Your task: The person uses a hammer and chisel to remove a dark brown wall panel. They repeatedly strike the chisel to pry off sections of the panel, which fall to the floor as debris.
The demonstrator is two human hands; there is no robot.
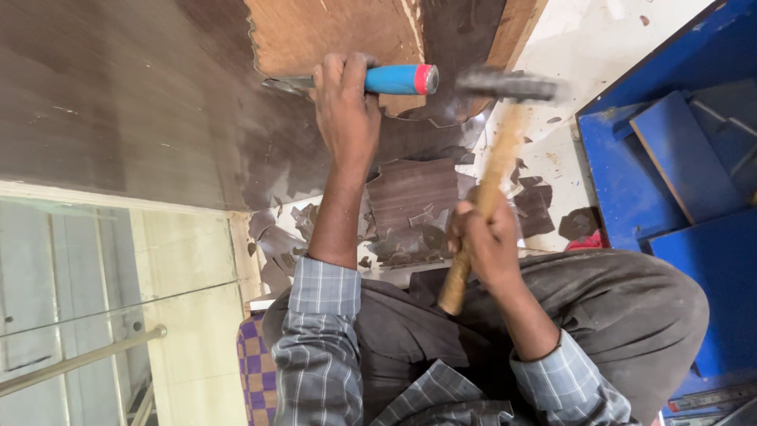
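Observation:
My left hand grips a chisel with a blue handle and red end cap; its metal blade lies under the edge of dark laminate on a wooden board. My right hand holds a hammer by its wooden handle. The blurred metal hammer head is just right of the chisel's red end. Bare brown wood shows where laminate has come off.
Broken dark laminate pieces lie scattered on the white floor by my knees. Blue panels stand at the right. A glass pane with a metal rail is at the lower left. A purple checked cloth is under me.

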